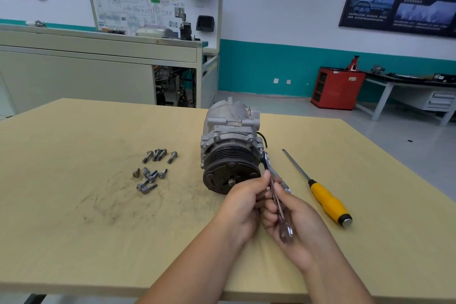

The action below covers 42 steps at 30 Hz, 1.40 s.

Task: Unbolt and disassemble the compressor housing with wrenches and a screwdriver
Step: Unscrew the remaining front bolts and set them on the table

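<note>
Right hand [296,227] and left hand [244,202] both have a closed grip on the wrench [272,181], its shaft running away and slightly left onto a bolt [261,153] at the near-right corner of the compressor [229,136], which sits mid-tabletop [98,229].

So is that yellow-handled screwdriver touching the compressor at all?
Apart. The head view shows a strip of bare table between the tip of the screwdriver and the compressor; the screwdriver lies off to the compressor's right.

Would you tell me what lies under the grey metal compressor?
The tan wooden tabletop bears the grey metal compressor; whatever lies beneath is covered by its body and black pulley.
</note>
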Available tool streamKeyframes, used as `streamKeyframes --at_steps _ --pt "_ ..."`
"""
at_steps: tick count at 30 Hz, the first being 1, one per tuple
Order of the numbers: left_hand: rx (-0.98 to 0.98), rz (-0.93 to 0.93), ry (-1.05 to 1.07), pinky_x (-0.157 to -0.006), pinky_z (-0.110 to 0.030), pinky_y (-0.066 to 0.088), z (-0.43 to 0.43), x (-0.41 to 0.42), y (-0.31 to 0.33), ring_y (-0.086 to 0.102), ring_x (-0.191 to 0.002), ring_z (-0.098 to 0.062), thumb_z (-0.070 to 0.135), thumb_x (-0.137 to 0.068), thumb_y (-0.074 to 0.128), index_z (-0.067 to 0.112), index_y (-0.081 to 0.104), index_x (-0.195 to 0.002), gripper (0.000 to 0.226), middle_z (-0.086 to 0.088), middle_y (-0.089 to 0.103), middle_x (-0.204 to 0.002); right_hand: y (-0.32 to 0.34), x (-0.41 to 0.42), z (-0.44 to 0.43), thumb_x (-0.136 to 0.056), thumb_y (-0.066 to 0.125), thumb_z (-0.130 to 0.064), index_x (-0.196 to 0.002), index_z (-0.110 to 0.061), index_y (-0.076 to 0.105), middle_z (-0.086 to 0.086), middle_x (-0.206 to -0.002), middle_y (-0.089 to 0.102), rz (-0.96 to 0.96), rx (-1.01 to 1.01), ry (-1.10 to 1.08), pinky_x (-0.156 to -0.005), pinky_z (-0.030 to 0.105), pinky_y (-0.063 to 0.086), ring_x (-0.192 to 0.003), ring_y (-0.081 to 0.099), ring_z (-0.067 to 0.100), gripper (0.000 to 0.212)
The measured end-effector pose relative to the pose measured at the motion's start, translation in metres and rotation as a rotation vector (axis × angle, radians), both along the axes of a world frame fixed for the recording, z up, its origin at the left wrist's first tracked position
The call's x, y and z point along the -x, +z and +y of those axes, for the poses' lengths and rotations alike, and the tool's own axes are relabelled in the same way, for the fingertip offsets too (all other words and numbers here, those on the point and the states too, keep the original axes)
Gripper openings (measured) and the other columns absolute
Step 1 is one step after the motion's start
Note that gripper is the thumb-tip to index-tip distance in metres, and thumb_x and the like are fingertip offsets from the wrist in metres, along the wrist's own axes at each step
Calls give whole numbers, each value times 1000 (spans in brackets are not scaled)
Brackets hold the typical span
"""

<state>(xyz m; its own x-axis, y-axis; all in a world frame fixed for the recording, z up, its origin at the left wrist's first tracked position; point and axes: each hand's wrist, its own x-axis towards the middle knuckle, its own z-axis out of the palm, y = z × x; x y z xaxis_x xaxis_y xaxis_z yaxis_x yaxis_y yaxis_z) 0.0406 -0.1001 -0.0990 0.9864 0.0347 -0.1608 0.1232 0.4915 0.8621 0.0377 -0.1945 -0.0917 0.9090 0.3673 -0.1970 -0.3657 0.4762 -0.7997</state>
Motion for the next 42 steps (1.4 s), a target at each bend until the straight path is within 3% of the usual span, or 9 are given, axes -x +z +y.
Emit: streamKeyframes --at_steps 7,13,17,21,24,29,32,38,42 --pt "-56 -37 104 -55 -29 21 -2 -1 -2 24 -58 -18 30 -90 58 13 77 -74 30 -6 27 -66 4 -2 -3 -93 54 -13 -67 -4 58 1 -46 42 -54 162 -67 -35 17 29 -37 35 8 28" --pt "-106 -75 108 -52 -26 30 -2 -1 -3 35 -49 -12 26 -92 56 13 75 -68 33 -2 46 -54 0 1 -3 -89 60 -12 -53 -12 63 2 -49 52 -295 406 -187 -40 17 37 -41 45 8 36" --pt "20 -73 57 -39 -18 34 -3 1 0 38 -35 -10 22 -96 50 7 68 -78 30 2 48 -42 5 3 -6 -92 55 -17 -57 -9 70 7 -52 54 -73 237 -66 -36 19 36 -40 45 12 40" --pt "-10 -50 20 -44 -22 38 -4 1 3 45 -36 -8 26 -97 47 8 66 -86 28 4 54 -42 5 -1 -7 -93 53 -20 -67 -6 66 2 -50 45 78 92 -5 -32 16 31 -35 37 7 33" --pt "-50 -37 41 -53 -26 31 -4 1 1 42 -45 -11 30 -94 51 11 70 -83 29 3 55 -45 1 0 -6 -94 51 -21 -79 -5 59 1 -49 41 51 79 -15 -31 16 27 -33 31 6 24" --pt "-135 -37 81 -51 -23 23 -4 2 -3 31 -56 -14 35 -87 61 16 75 -71 29 4 48 -50 -4 5 -11 -94 53 -19 -83 -2 64 1 -50 42 -42 183 -45 -34 17 26 -37 31 7 22" --pt "-160 -26 91 -51 -23 22 -5 1 -3 30 -55 -14 35 -86 63 17 75 -67 29 3 38 -50 -4 7 -11 -94 52 -19 -78 -1 62 1 -48 41 4 161 -44 -34 17 25 -35 31 7 26" --pt "-186 -21 58 -52 -29 29 -6 2 0 43 -46 -14 37 -89 60 14 71 -78 27 -1 53 -48 -3 7 -5 -98 45 -23 -76 -3 54 -2 -43 34 135 -33 -23 -30 13 22 -29 27 4 31" --pt "-225 -23 41 -45 -22 35 -6 2 0 45 -36 -9 37 -92 55 11 71 -87 31 2 51 -43 -4 6 -1 -97 47 -20 -74 -4 56 1 -46 38 45 76 -80 -30 16 26 -33 31 7 29"
